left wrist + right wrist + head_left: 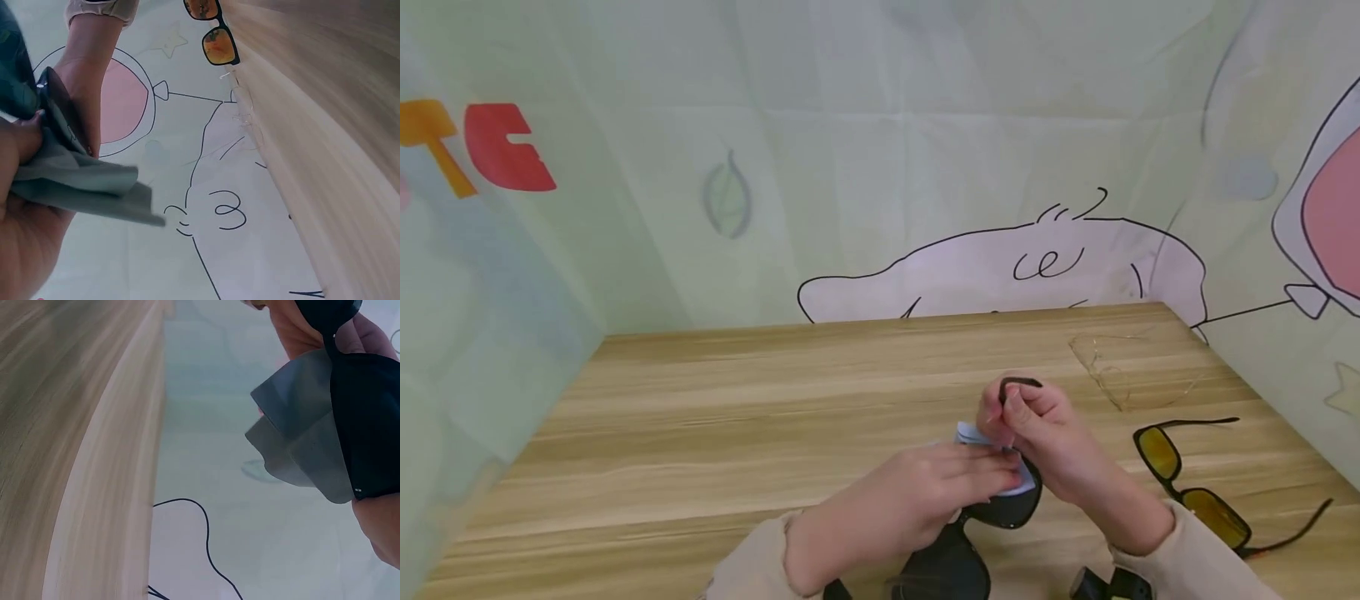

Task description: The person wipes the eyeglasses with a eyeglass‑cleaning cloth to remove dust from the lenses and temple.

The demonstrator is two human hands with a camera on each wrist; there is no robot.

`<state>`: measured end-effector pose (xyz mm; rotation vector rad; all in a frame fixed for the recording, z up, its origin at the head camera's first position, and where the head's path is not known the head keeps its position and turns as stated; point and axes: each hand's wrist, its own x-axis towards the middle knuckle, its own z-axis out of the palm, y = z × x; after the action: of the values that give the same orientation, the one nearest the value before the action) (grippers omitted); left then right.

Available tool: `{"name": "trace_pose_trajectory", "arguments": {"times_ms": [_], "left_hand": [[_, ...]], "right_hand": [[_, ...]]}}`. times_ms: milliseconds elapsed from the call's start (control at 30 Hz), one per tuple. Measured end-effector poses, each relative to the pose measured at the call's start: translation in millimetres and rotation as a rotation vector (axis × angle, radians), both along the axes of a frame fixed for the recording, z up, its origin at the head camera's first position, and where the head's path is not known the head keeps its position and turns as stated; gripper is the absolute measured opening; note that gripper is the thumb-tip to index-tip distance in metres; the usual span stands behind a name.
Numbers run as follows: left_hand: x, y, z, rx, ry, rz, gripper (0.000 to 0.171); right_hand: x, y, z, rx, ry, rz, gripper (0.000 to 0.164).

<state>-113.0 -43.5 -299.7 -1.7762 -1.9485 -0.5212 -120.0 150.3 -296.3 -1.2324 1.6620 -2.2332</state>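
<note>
A pair of black sunglasses (951,567) is held up by both hands above the table. My left hand (917,487) pinches a light blue-grey cloth (1017,483) against one of its dark lenses, the fingers laid across the front. Folded cloth edges (87,181) stick out past that hand in the left wrist view. With thumb and fingers, my right hand (1052,429) grips a temple arm, whose dark curved tip (1018,382) shows above the fingers. The right wrist view has the dark lenses (369,425) close up, the cloth (300,425) behind them.
Yellow-lensed glasses (1213,517) lie unfolded on the wooden table (737,400) at the right. Thin wire-framed glasses (1105,375) lie farther back. Black objects (1108,583) sit at the near edge, partly cut off. A printed cloth backdrop (850,167) encloses the table.
</note>
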Motion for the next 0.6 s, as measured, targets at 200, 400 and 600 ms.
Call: {"name": "trace_pose_trajectory", "arguments": {"times_ms": [200,400,600], "left_hand": [[-2.0,1.4,-2.6,0.037,0.069,0.009,0.029],[-7.6,1.4,-2.8,0.072,0.082,-0.019,0.027],[-0.5,-5.0,-0.8,0.068,-0.123,-0.077,0.029]], "right_hand": [[1.5,0.1,2.4,-0.022,-0.043,0.006,0.024],[0.4,3.3,4.0,-0.046,-0.023,0.025,0.024],[-2.1,11.0,2.4,-0.063,0.016,-0.013,0.023]]}}
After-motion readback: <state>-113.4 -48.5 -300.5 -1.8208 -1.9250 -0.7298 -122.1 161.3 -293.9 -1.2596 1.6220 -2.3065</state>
